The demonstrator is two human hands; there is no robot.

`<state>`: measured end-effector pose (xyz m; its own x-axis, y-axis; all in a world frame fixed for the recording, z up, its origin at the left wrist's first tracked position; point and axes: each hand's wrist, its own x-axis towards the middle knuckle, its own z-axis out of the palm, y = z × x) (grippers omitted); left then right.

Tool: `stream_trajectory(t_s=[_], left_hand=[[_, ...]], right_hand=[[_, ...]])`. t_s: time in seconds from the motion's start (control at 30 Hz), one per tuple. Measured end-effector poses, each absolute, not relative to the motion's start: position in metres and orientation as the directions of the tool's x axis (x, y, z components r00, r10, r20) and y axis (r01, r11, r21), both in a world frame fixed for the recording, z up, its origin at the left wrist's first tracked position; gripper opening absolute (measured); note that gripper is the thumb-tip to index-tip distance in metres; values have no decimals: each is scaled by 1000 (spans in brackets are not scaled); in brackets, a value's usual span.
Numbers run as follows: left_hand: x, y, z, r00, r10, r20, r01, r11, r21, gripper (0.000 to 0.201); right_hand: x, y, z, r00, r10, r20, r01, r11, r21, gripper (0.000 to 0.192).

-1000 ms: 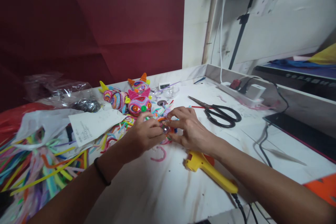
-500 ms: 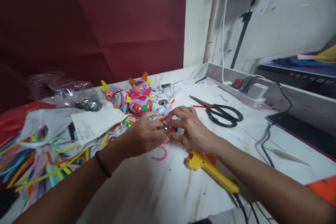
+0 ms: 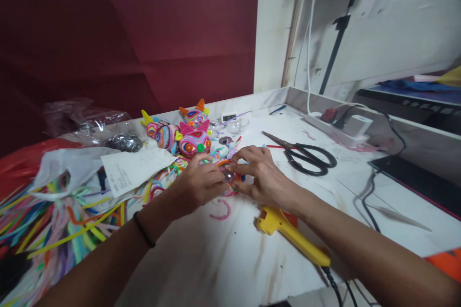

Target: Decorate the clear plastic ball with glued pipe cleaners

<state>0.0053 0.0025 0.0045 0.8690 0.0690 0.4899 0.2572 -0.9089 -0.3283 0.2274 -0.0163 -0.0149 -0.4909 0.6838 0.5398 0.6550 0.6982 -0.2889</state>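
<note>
Between my two hands is a small clear, shiny ball (image 3: pixel 229 175) with coloured pieces of pipe cleaner around it. The curled fingers of my left hand (image 3: pixel 200 182) press on its left side. From the right, the thumb and fingers of my right hand (image 3: pixel 256 171) pinch it. Part of the ball is hidden behind the fingers. Just behind are cat-like figures wound from pipe cleaners, the closest a pink one (image 3: pixel 194 143) with orange eyes and a green nose. A curled pink pipe cleaner (image 3: pixel 222 211) lies on the table below my hands.
Black-handled scissors (image 3: pixel 306 156) lie beyond my right hand. Under my right forearm rests a yellow glue gun (image 3: pixel 291 235) with a black cable. A bundle of pipe cleaners (image 3: pixel 61 230) and a white paper (image 3: pixel 133 172) are at left. A power strip (image 3: pixel 333 129) stands at the back right.
The view has shifted slightly. My left fingers have moved back a little from the ball's front, so more of it shows. My right hand keeps its pinch.
</note>
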Motion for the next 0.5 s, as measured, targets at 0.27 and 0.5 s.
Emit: stream_trajectory(t_s=[0.27,0.5], left_hand=[[6,-1,-1,839,151,522,334,-901,-276,14],[5,4,0,816,296,496,412,-900,-140,24]], right_hand=[[226,-16,-16,-489,683,543,645,702,-302,24],[225,-13,-15,-495,687,533,644,701,-306,25]])
